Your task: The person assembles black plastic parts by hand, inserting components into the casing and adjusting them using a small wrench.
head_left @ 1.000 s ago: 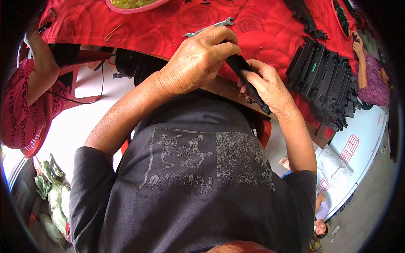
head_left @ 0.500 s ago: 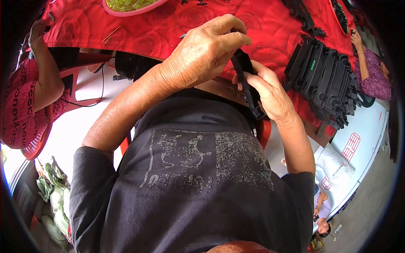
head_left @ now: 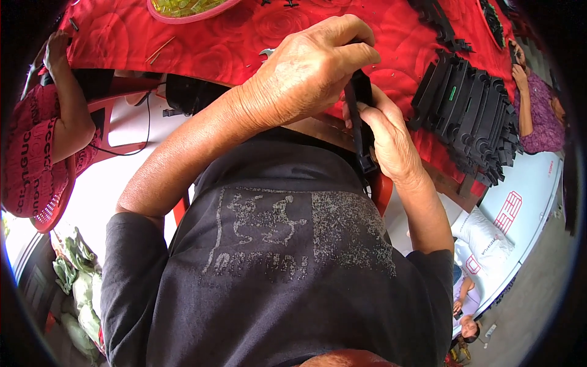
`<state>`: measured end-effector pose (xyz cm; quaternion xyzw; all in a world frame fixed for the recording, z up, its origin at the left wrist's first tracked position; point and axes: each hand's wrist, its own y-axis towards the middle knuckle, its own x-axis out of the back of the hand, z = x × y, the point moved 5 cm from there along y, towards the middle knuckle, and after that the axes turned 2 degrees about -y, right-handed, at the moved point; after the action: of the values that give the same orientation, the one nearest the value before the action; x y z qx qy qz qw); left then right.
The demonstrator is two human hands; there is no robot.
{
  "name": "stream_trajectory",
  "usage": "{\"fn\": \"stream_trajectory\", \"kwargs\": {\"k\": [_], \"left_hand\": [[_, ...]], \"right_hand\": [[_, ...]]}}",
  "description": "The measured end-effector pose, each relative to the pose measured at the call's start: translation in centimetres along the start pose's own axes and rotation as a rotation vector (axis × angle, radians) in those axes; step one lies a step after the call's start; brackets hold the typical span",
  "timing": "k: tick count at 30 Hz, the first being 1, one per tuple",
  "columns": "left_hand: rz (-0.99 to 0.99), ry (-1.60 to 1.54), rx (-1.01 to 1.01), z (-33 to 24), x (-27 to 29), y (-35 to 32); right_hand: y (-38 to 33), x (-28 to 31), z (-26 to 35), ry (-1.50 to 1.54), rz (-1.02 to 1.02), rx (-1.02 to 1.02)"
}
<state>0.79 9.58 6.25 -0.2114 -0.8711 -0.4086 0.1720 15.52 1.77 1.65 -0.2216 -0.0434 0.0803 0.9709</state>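
A long, narrow black plastic strip (head_left: 362, 131) is held upright at a tilt above the near table edge, between my two hands. Its upper end goes in under my left hand (head_left: 318, 64), whose fingers are bent closed there; the fingertips' exact hold is hidden. Lower down, my right hand (head_left: 391, 131) grips the strip's side between thumb and fingers. A small silvery metal tool end (head_left: 267, 52) peeks out beside my left hand; the rest of it is hidden.
A stack of similar black strips (head_left: 468, 113) lies at the right on the red tablecloth (head_left: 208, 52). A pink-rimmed basket (head_left: 195, 18) of yellow-green pieces stands at the far edge. Thin sticks (head_left: 161, 50) lie at left. Other people sit left and right.
Both hands have shifted slightly to the right together with the black strip, which now stands a little steeper. My left hand has also risen a little.
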Motion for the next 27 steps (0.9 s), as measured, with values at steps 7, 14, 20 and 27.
{"fn": "stream_trajectory", "kwargs": {"k": [7,14,20,27], "left_hand": [[0.007,0.019,-0.006,0.0,-0.4,0.6],[0.052,-0.186,0.123,0.6,-0.2,2.4],[-0.231,-0.22,0.314,1.8,-1.0,-0.9],[0.02,-0.441,0.572,-0.2,-4.3,-4.1]], "right_hand": [[0.1,0.1,0.0,-0.008,-0.027,-0.005],[0.3,0.3,0.1,0.042,-0.058,0.07],[0.9,0.2,1.0,0.55,-0.212,0.131],[1.3,1.4,-0.1,0.644,-0.199,0.231]]}}
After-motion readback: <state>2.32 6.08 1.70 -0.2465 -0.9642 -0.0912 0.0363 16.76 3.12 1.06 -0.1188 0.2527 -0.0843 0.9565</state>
